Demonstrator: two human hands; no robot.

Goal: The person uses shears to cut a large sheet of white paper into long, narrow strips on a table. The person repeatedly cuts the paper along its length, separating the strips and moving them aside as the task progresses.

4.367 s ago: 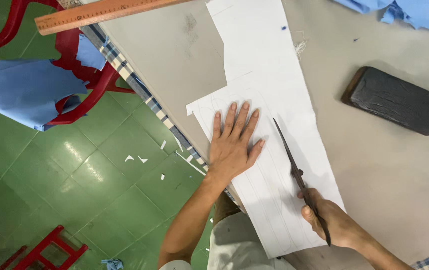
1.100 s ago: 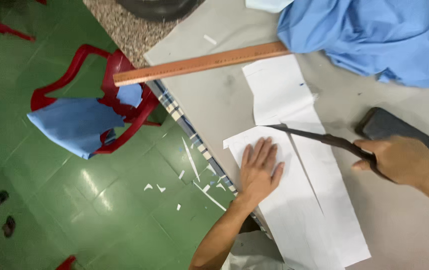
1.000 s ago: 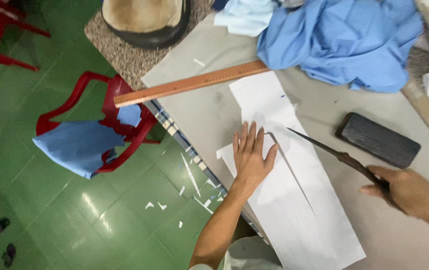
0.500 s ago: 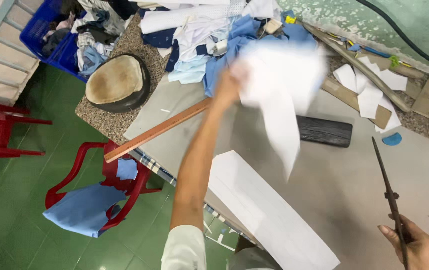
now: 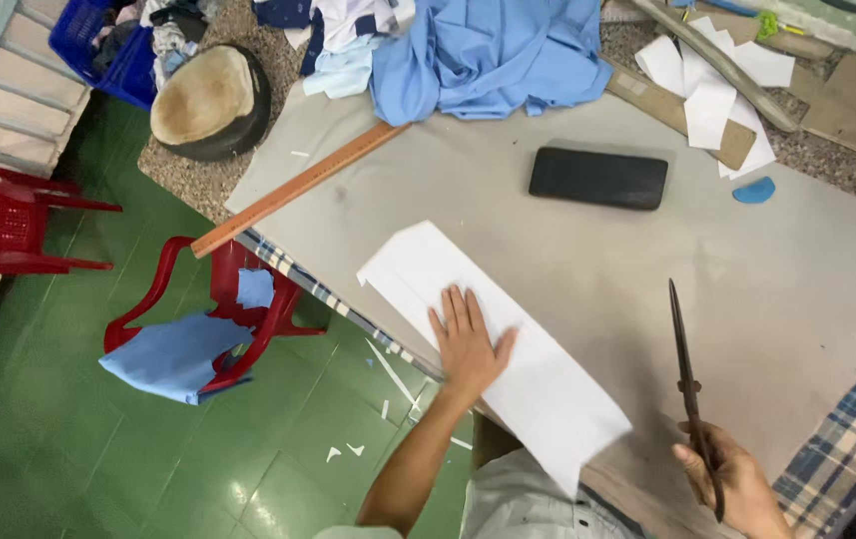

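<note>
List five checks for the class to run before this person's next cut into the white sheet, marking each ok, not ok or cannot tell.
1. Left hand flat on white sheet: ok.
2. Right hand gripping scissors: ok.
3. Scissor blades at the sheet: not ok, off to its right.
4. Sheet fully on table: not ok, near end overhangs.
5. Wooden ruler and black block off the sheet: ok.

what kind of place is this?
Likely a tailoring workshop: long dark scissors in the right hand, the left hand flat on white fabric, a long wooden ruler, heaped blue cloth.
</note>
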